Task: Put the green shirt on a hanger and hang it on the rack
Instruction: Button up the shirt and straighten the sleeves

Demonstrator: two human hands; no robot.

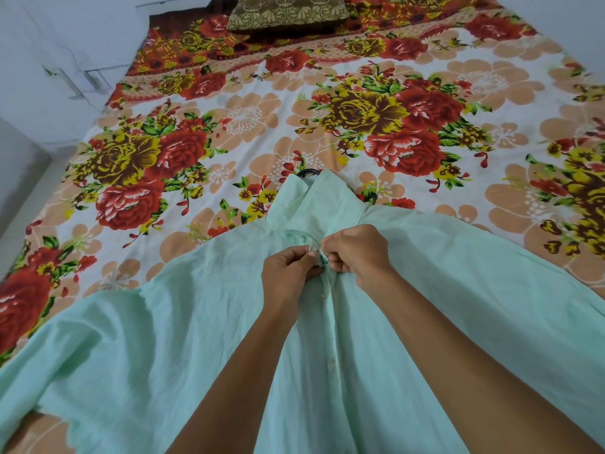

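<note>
The pale mint-green cotton button-up shirt [203, 322] lies spread face-up across the floral bedsheet [376, 109], its collar pointing away from me and the dark curved hook of a hanger [308, 172] just peeking out above the neckband, so I judge the hanger is already inside. My left hand [288, 273] and my right hand [358, 253] meet at the top of the placket just below the collar, the fingers of each curled and pinching the shirt's two front edges together at what looks like the uppermost button; the button itself is hidden between my fingertips. Lower buttons show down the placket between my forearms. To do this step well, I would hold the buttonhole edge taut with one hand, tip the button through on its edge with the other, and keep the collar centred on the hook so the shoulders sit evenly before lifting. A brown patterned cushion [288, 11] rests at the far end of the bed, and pale walls frame the scene; no rack is in sight
</note>
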